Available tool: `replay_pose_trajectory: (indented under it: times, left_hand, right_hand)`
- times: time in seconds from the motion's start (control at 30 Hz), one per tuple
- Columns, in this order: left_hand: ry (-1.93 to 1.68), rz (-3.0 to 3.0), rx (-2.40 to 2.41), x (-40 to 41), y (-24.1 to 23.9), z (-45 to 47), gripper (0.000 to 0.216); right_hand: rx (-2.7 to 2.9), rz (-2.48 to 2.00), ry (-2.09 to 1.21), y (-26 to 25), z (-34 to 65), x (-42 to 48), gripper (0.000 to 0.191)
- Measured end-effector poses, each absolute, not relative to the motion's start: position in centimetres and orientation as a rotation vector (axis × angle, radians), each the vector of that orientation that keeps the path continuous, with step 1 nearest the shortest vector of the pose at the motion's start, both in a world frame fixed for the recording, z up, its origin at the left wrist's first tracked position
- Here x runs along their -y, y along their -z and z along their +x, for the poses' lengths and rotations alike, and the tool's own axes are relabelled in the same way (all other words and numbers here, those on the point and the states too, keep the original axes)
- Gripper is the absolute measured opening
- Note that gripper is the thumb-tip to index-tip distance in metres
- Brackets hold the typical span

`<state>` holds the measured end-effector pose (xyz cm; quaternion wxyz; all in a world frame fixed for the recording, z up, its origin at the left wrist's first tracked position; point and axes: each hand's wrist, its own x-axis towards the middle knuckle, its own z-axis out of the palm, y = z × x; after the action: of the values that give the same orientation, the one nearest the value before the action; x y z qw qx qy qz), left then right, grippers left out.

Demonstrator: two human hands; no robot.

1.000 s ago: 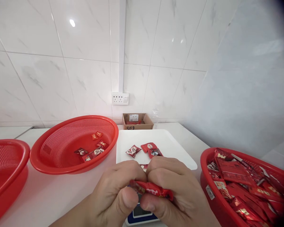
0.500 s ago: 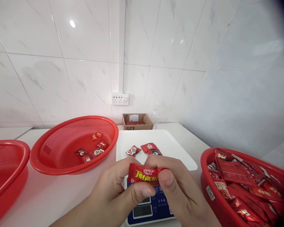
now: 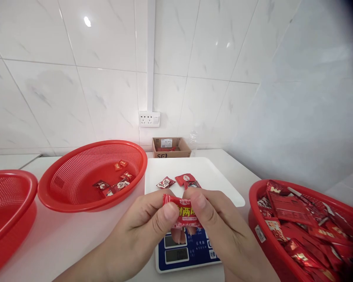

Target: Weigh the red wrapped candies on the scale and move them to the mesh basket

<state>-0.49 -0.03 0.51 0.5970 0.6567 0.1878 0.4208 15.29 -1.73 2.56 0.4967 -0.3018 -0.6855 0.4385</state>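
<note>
Both thumbs had shifted over the red packet (image 3: 186, 211) since half a second earlier: the left one from its lower edge up to its left end, the right one higher, toward its upper right corner. Left hand (image 3: 145, 221) and right hand (image 3: 223, 221) both had their fingers closed on it, pinching an end each, with the yellow lettering facing the camera. They held it up over the scale (image 3: 191, 256), above the blue panel and short of the white pan (image 3: 222, 192).

On the pan, a patterned packet (image 3: 166, 183) lay toward the left edge, apart from a pair of packets (image 3: 186, 180) near the middle. A red basket (image 3: 66, 172) with several packets stood left of the scale; a fuller basket (image 3: 255, 221) stood at the surface's right edge, and a cardboard box (image 3: 176, 154) at its far edge.
</note>
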Motion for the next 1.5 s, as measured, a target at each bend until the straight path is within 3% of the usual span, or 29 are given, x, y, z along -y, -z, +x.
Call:
replay_pose_trajectory:
  times: [0.37, 0.63, 0.77, 0.8, 1.0, 1.23, 1.5]
  left_hand:
    - [-1.026, 1.484, -0.427, -0.1, -0.5, -0.1, 0.040]
    - [-1.189, 1.681, -0.546, 0.1, -0.3, -0.7, 0.039]
    - [-0.969, 1.640, -0.462, 0.1, -0.4, -0.8, 0.079]
    - [-0.915, 1.608, -0.455, 0.0, -0.4, -0.8, 0.080]
    - [-0.898, 1.389, -0.347, -0.4, 0.2, -0.1, 0.078]
    - [-1.130, 1.388, -0.353, 0.5, 0.8, 0.8, 0.060]
    - [-1.127, 1.384, -0.295, 0.2, 0.6, 0.9, 0.060]
  right_hand:
    - [1.752, -0.703, -1.059, -2.1, 15.8, 1.3, 0.057]
    - [1.930, -0.835, -0.485, -2.0, 15.7, 1.1, 0.043]
    - [1.972, -0.799, -0.378, -2.0, 15.5, 1.2, 0.039]
    - [1.988, -0.803, -0.366, -2.0, 15.5, 1.2, 0.038]
    - [1.954, -0.680, -0.211, -1.2, 15.0, 0.6, 0.029]
    - [1.781, -0.594, -0.296, -0.5, 13.7, -0.2, 0.036]
    - [1.787, -0.629, -0.280, -0.8, 14.1, -0.1, 0.037]
